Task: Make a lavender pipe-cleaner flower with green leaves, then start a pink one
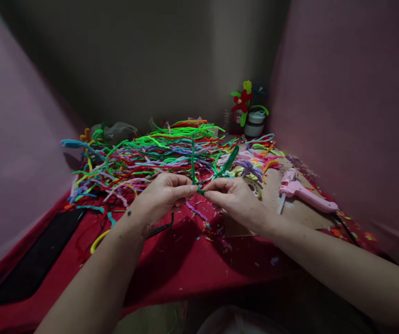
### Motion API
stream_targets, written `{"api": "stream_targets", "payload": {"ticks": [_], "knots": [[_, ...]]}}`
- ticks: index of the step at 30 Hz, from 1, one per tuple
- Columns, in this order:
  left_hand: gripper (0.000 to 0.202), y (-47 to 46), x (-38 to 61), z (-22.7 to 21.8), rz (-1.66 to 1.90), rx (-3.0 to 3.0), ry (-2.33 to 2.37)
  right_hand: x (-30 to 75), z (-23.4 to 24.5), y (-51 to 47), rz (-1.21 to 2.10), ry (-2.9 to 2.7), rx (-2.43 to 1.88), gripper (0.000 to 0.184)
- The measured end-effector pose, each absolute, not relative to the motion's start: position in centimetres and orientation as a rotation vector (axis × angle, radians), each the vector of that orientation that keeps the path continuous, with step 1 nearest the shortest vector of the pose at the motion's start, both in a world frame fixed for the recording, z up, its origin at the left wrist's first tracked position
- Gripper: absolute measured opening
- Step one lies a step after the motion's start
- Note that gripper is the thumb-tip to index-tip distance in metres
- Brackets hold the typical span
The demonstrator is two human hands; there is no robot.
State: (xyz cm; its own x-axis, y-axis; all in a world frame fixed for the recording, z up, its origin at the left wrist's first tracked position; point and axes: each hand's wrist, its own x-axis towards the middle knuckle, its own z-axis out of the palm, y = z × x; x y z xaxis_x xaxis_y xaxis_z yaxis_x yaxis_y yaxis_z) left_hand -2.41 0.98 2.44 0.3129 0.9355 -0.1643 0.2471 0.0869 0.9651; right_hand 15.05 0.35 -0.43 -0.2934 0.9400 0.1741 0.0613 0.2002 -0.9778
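Note:
A dark green pipe cleaner (193, 160) stands up from between my two hands, above the front part of the table. My left hand (166, 192) pinches it near its lower end. From the other side, my right hand (230, 197) pinches the short green piece between the hands, its thumb and forefinger close to my left fingertips. A green folded loop (230, 160) rises just beyond my right hand; whether it joins the held piece I cannot tell. Behind both hands lies a wide heap of coloured pipe cleaners (164, 148).
A pink glue gun (305, 194) rests on a brown board (290, 215) at the right. Nearby are a purple pipe-cleaner flower (248, 168) and a tape roll (254, 188). A lidded jar (255, 123) stands behind, beside a red flower (241, 101). A black flat object (37, 257) lies left.

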Motion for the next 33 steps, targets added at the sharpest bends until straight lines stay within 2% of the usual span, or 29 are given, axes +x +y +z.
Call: {"api": "stream_targets", "payload": {"ticks": [3, 8, 15, 26, 28, 33], "knots": [[0.023, 1.1, -2.2, 2.2, 0.749, 1.365, 1.178, 15.0, -0.4, 0.3, 1.159, -1.598, -0.981, 0.009], [0.025, 1.1, -2.0, 2.2, 0.732, 1.316, 1.180, 15.2, -0.2, 0.2, 1.286, -1.548, -1.010, 0.013], [0.023, 0.5, -1.7, 2.7, 0.720, 1.493, 1.286, 15.2, -0.3, 0.2, 1.318, -1.521, -0.994, 0.006], [0.021, 0.2, -1.3, 3.0, 0.676, 1.651, 1.327, 15.2, -0.1, 0.1, 1.274, -1.566, -1.019, 0.009], [0.019, 0.1, -1.3, 3.1, 0.652, 1.685, 1.323, 15.4, 0.0, 0.2, 1.079, -1.638, -0.983, 0.007], [0.017, -0.4, -1.1, 3.4, 0.587, 1.745, 1.267, 16.1, 0.5, 0.7, 0.113, -2.051, -0.695, 0.020]]}}
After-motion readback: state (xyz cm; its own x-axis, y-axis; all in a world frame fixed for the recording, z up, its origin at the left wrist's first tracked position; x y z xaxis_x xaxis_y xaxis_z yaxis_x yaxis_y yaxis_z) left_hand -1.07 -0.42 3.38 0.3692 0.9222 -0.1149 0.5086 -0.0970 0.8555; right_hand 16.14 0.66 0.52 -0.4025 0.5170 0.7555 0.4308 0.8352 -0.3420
